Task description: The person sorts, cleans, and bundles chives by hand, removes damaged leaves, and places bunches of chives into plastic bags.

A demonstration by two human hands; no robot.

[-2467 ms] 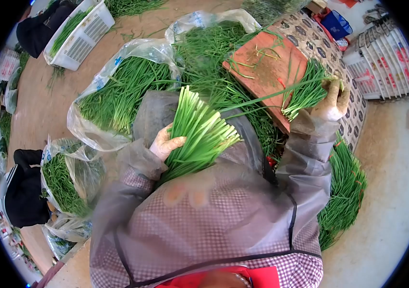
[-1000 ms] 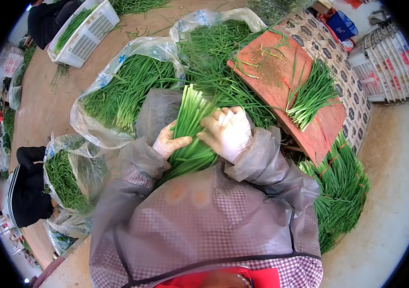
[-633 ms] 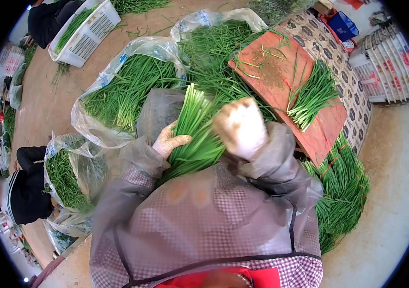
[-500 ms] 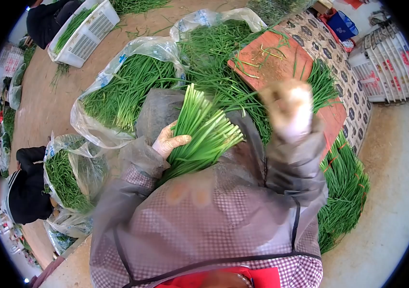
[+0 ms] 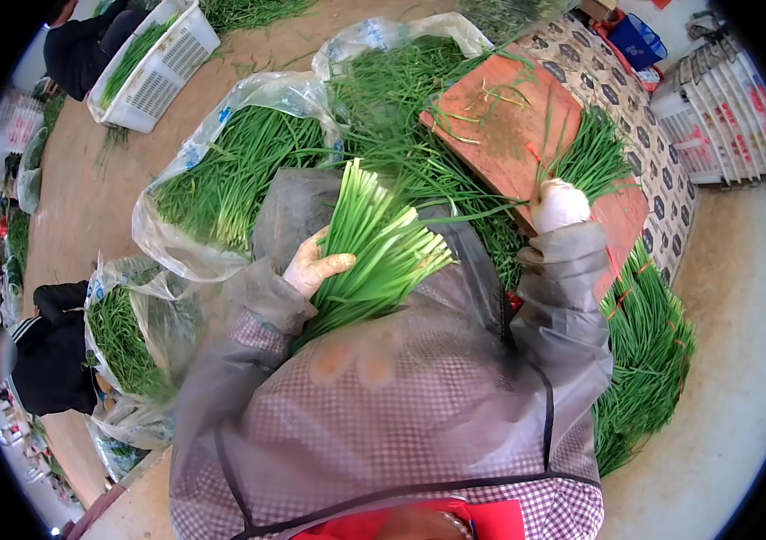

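My gloved left hand (image 5: 313, 265) is wrapped round a thick bunch of garlic chives (image 5: 360, 243), pale cut ends pointing up and away, leaves running down against my apron. At the reddish board (image 5: 500, 117) on the right, my gloved right hand (image 5: 561, 205) is closed like a fist at the near end of a smaller heap of chives (image 5: 594, 157). What its fingers hold is hidden. Close by, a thin red tie (image 5: 534, 153) shows above the hand. Loose chive scraps lie on the board.
Open plastic bags of chives (image 5: 266, 144) stand ahead and left. Banded bundles (image 5: 648, 360) are stacked at my right. Beyond are a white crate (image 5: 162, 76), a blue basket (image 5: 637, 43) and stacked white crates (image 5: 716, 117). A person in dark clothing (image 5: 54, 351) sits at left.
My right hand, blurred before, has come into focus by the chives on the board, slightly lower and to the right. The red tie now shows there. My left hand keeps its bunch nearly in place.
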